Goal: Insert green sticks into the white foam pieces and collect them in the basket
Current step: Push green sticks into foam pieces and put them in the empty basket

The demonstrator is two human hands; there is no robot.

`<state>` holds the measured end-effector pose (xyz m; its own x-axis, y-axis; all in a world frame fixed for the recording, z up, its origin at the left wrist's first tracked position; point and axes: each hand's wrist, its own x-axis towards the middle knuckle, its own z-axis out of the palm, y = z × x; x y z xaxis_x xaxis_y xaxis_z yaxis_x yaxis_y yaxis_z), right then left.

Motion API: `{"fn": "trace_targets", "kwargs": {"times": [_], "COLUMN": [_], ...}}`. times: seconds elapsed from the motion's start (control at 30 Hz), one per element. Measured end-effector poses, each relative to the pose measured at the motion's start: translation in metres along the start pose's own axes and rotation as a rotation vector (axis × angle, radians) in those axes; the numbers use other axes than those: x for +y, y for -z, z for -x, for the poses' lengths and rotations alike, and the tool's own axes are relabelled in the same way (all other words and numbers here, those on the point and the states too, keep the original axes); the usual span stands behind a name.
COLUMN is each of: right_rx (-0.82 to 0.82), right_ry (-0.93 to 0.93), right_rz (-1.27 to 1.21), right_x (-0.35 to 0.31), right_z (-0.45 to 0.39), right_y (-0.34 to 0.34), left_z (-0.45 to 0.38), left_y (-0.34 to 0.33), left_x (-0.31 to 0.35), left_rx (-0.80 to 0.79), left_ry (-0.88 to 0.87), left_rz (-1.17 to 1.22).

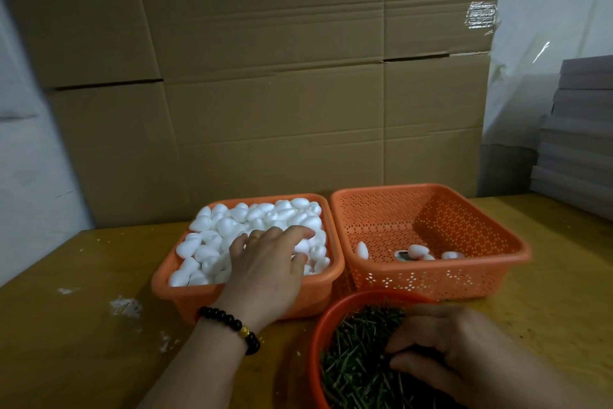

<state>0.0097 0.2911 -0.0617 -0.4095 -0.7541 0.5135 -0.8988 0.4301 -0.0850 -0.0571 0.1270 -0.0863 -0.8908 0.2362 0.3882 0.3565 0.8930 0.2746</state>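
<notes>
**Foam-and-stick station: contents, nearest first**

Round orange bowl, smooth plastic, at the near edge, heaped with short green sticks; their long axes ran every way, none sharing a heading. The right hand lay in the pile, fingers curled with the tips down among the sticks; whether any was pinched could not be told.

Left hand, with a dark bead bracelet and a gold ring, reached over the near rim of the solid-walled orange tub, fingers bent onto the white foam pieces. These were smooth, egg-shaped, matt, heaped to the brim and pointing variously.

Perforated orange basket touching the tub's right side, holding four foam pieces on its floor, lying on their sides; their sticks could not be made out. A small label beside them was unreadable.

Yellowish wooden table, strewn with white foam crumbs. Behind, plain corrugated cardboard boxes, no print visible.
</notes>
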Motion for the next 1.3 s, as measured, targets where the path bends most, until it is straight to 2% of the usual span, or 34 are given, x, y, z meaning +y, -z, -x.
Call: {"fn": "trace_targets", "kwargs": {"times": [0.03,0.07,0.1,0.17,0.23,0.3,0.37,0.53,0.67,0.8,1.3], "right_rx": [-0.065,0.038,0.002,0.086,0.203,0.34,0.433,0.482,0.505,0.534,0.679], "right_ry": [-0.06,-0.379,-0.418,-0.483,-0.462,-0.474,-0.482,-0.475,-0.426,-0.383,-0.386], "right_rz": [0.12,0.056,0.143,0.076,0.107,-0.01,-0.002,0.034,0.054,0.024,0.043], "right_x": [-0.021,0.007,0.006,0.011,0.014,0.013,0.013,0.015,0.017,0.018,0.015], "right_z": [0.056,0.084,0.09,0.096,0.085,0.089,0.092,0.094,0.093,0.093,0.091], "right_y": [-0.003,-0.002,0.0,0.0,-0.001,-0.001,-0.002,-0.006,-0.006,-0.009,-0.009], "left_z": [0.0,0.001,0.001,0.003,0.004,0.007,0.01,0.015,0.015,0.013,0.016], "left_y": [0.0,0.001,0.001,0.002,0.003,0.005,0.007,0.008,0.007,0.008,0.008], "left_x": [0.002,0.003,0.005,0.008,0.01,0.015,0.022,0.032,0.033,0.032,0.044], "left_rx": [0.027,0.046,0.062,0.065,0.021,-0.05,-0.121,-0.244,-0.303,-0.336,-0.403], "left_ry": [-0.022,-0.046,-0.068,-0.089,-0.09,-0.097,-0.103,-0.119,-0.073,-0.05,0.061], "left_rz": [0.029,0.065,0.115,0.255,0.426,0.631,0.865,1.312,1.523,1.662,1.874]}}
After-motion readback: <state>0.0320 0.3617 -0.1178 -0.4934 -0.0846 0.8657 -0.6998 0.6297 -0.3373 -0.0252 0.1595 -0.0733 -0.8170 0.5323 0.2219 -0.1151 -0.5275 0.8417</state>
